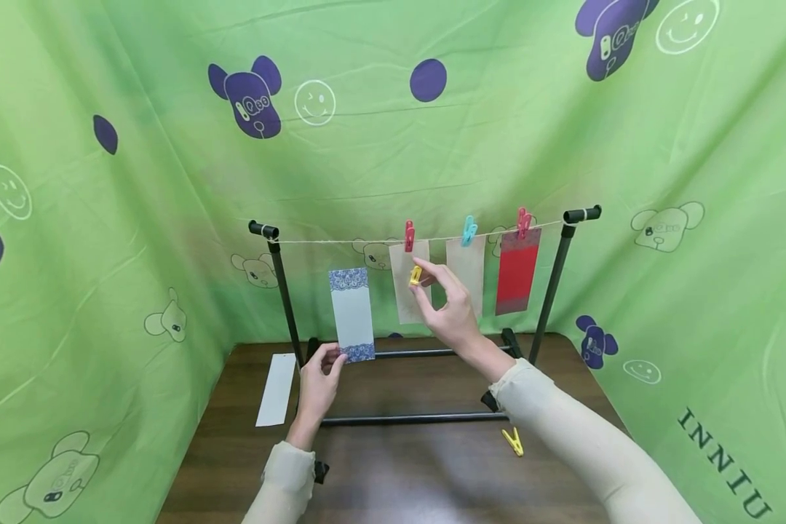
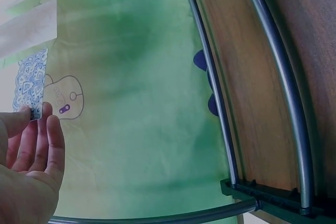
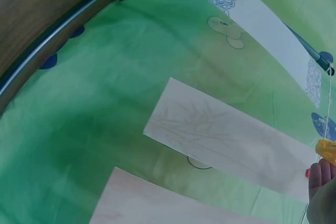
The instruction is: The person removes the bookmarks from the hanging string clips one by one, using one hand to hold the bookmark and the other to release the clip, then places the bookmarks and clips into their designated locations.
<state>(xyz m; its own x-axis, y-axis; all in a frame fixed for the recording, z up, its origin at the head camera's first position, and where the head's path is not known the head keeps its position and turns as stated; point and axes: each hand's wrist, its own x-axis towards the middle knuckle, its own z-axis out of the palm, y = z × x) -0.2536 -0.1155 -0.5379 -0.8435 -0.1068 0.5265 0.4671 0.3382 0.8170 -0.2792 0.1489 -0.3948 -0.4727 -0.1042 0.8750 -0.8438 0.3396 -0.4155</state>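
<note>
While the left hand (image 1: 319,382) pinches the blue-patterned card (image 1: 354,316) by its lower corner and the right hand (image 1: 450,309) a yellow clip (image 1: 415,276), that card is not yet clipped. Beyond the right hand, which partly hides two, three cards (image 1: 471,266) hang clipped to the string (image 1: 340,241); left of the left hand, a white card (image 1: 276,389) (any print indistinct) lies on the bench (image 1: 419,466).

In the head view, the banded card (image 1: 354,313) left of centre is pale with lacy blue patterns at both ends. The centre clip (image 1: 415,276) and the lower-right clip (image 1: 513,442) are yellow. Right of centre, the red card (image 1: 516,273) has dull maroon ends. Green cloth (image 1: 367,175) bears purple dots and white smiley outlines. In the right wrist view, the middle card (image 3: 231,137) shows a faint leaf-like pattern.
</note>
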